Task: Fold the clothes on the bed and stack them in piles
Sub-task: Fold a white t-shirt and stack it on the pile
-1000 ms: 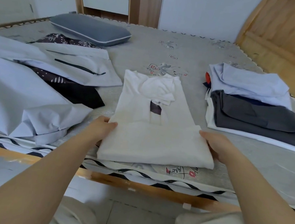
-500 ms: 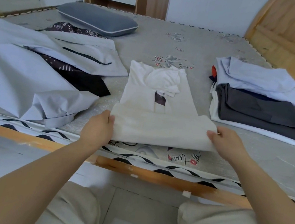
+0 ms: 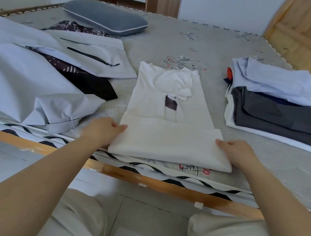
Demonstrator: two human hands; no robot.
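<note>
One cream cotton T-shirt (image 3: pixel 166 123), its hem doubled up, lies at the near edge of the grey patterned mattress (image 3: pixel 208 46). My left hand (image 3: pixel 102 129) and right hand (image 3: pixel 238 152) pinch the fold's two ends.

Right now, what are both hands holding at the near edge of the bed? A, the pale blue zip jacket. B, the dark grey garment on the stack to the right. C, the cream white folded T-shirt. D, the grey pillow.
C: the left hand and the right hand each have a grip on one side of the cream white folded T-shirt, at its folded lower part.
</note>
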